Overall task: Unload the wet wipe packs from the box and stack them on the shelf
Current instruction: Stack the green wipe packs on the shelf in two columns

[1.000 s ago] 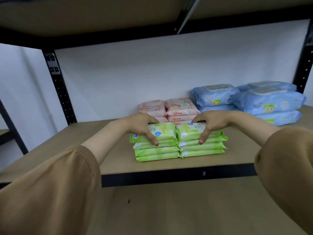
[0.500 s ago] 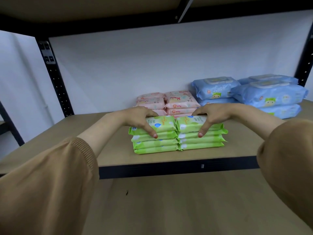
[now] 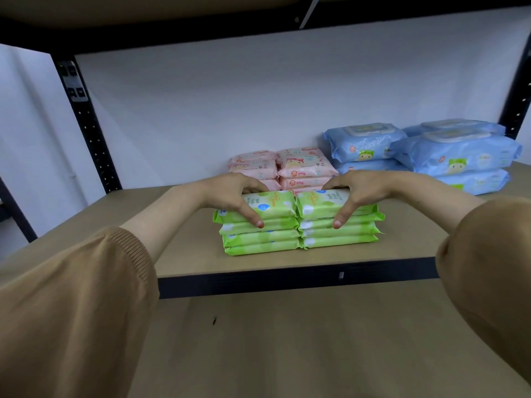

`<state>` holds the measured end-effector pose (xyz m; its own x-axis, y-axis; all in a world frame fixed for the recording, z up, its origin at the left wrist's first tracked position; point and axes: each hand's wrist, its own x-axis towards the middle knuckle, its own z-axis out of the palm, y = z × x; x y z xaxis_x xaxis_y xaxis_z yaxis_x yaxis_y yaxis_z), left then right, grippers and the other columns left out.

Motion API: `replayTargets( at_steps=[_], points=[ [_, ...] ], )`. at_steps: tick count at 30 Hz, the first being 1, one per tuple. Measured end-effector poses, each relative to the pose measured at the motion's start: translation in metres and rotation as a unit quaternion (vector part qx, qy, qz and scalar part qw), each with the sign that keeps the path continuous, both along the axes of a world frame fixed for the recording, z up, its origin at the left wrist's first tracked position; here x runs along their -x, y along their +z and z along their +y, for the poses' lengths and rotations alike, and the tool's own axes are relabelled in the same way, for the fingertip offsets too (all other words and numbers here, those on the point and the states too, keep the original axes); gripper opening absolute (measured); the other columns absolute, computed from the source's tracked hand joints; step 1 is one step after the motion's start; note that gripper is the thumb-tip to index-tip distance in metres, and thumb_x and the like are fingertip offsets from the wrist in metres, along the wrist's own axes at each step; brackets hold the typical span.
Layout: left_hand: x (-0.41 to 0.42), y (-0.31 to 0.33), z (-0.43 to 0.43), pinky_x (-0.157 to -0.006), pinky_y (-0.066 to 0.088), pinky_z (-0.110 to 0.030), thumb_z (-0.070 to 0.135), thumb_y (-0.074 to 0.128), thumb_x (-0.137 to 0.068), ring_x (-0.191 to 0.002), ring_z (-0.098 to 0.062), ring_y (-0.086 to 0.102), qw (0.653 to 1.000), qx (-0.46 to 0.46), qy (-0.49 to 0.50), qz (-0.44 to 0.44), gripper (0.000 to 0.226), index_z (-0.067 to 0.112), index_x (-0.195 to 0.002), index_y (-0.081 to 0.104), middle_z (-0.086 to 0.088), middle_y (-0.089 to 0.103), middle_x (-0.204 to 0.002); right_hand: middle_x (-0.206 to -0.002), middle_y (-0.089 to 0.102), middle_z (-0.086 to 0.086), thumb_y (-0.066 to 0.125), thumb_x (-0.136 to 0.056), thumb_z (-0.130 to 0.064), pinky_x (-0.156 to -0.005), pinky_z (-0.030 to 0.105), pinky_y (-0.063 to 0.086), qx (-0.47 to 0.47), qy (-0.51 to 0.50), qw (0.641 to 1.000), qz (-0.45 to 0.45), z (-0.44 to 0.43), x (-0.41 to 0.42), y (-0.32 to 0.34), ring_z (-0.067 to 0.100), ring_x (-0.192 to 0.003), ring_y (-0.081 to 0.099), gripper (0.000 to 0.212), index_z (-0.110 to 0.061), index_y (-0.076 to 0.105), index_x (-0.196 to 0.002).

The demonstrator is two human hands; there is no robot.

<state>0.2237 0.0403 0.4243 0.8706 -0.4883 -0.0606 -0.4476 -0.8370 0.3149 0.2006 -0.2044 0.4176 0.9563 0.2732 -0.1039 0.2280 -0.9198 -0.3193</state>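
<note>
**Two hands tidy the green piles**

The fingers of both hands are bent and holding on. The left hand curls over the top of the left green pile, with the thumb on the front and the other fingers over the back. The right hand does the same on the right green pile. Each pile is four packs high. The two piles touch side by side, near the front of the shelf.

I think the job right now is making the piles neat. The packs look soft and slippery, so a gentle squeeze is best. Both piles should be nudged together so their sides line up. Letting go slowly should keep the top packs from sliding off.

The pink packs sit just behind the green piles, close to the fingers. I cannot tell if they touch. That leaves little room to push the green piles back. The bigger blue packs are stacked to the right, by the wall, out of the way. The board above is high up, so more packs could go on top. The box is not in view, so I cannot tell how many packs are left.
</note>
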Motion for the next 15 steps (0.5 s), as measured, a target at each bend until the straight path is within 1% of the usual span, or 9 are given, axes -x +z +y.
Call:
replayTargets(
  at_steps=[2, 4, 5, 7, 10, 12, 15],
  points=[
    [0.000, 0.000, 0.000, -0.096, 0.033, -0.017, 0.034, 0.083, -0.061, -0.121, -0.011, 0.047, 1.000, 0.001, 0.001, 0.000, 0.075, 0.023, -0.128, 0.051, 0.007, 0.053, -0.124, -0.114, 0.043, -0.008, 0.077, -0.071, -0.030, -0.088, 0.018, 0.029, 0.000, 0.000, 1.000, -0.001, 0.000, 0.000, 0.000, 0.008, -0.105, 0.036, 0.071, -0.021, 0.043, -0.133],
    [-0.001, 0.000, 0.000, -0.096, 0.032, -0.017, 0.028, 0.080, -0.069, -0.123, -0.011, 0.046, 1.000, -0.002, 0.007, -0.002, 0.069, 0.022, -0.130, 0.049, 0.006, 0.052, -0.129, -0.124, 0.045, -0.004, 0.077, -0.071, -0.031, -0.089, 0.018, 0.028, 0.002, 0.001, 1.000, -0.001, 0.000, 0.000, -0.001, 0.009, -0.109, 0.036, 0.074, -0.022, 0.042, -0.135],
    [-0.001, 0.000, 0.000, -0.096, 0.032, -0.016, 0.027, 0.078, -0.071, -0.124, -0.011, 0.045, 1.000, -0.002, 0.010, -0.001, 0.067, 0.022, -0.131, 0.048, 0.006, 0.051, -0.131, -0.131, 0.044, -0.003, 0.077, -0.071, -0.032, -0.090, 0.018, 0.027, 0.002, -0.001, 1.000, -0.001, 0.000, -0.001, -0.002, 0.012, -0.115, 0.037, 0.076, -0.022, 0.040, -0.136],
    [-0.001, 0.000, 0.000, -0.097, 0.030, -0.016, 0.027, 0.077, -0.072, -0.127, -0.011, 0.042, 1.000, -0.006, 0.012, 0.004, 0.072, 0.021, -0.135, 0.044, 0.006, 0.047, -0.137, -0.142, 0.038, -0.004, 0.077, -0.070, -0.034, -0.097, 0.021, 0.027, -0.002, -0.007, 1.000, 0.002, -0.001, -0.001, -0.003, 0.015, -0.131, 0.032, 0.082, -0.024, 0.035, -0.140],
    [0.001, 0.000, 0.001, -0.104, 0.023, -0.018, 0.032, 0.076, -0.072, -0.136, -0.009, 0.030, 1.000, -0.012, 0.015, 0.009, 0.084, 0.023, -0.142, 0.032, 0.009, 0.035, -0.147, -0.147, 0.034, -0.005, 0.079, -0.068, -0.035, -0.108, 0.026, 0.026, -0.032, -0.013, 0.999, 0.006, -0.004, 0.001, -0.003, 0.016, -0.136, 0.030, 0.091, -0.028, 0.028, -0.143],
    [0.005, 0.000, 0.001, -0.106, 0.021, -0.021, 0.036, 0.075, -0.071, -0.140, -0.011, 0.024, 1.000, -0.004, 0.024, -0.004, 0.089, 0.025, -0.145, 0.026, 0.010, 0.026, -0.152, -0.150, 0.030, -0.005, 0.078, -0.068, -0.036, -0.109, 0.028, 0.026, -0.053, -0.018, 0.998, -0.013, -0.005, 0.004, -0.002, 0.016, -0.137, 0.029, 0.095, -0.026, 0.024, -0.145],
    [0.019, 0.005, -0.005, -0.112, 0.018, -0.025, 0.042, 0.071, -0.074, -0.142, -0.014, 0.018, 0.998, 0.029, 0.036, -0.046, 0.092, 0.021, -0.147, 0.019, 0.004, 0.020, -0.155, -0.152, 0.026, -0.003, 0.078, -0.067, -0.039, -0.111, 0.029, 0.024, -0.055, -0.028, 0.994, -0.091, -0.004, 0.014, 0.000, 0.018, -0.139, 0.027, 0.099, -0.022, 0.022, -0.146]
  ],
)
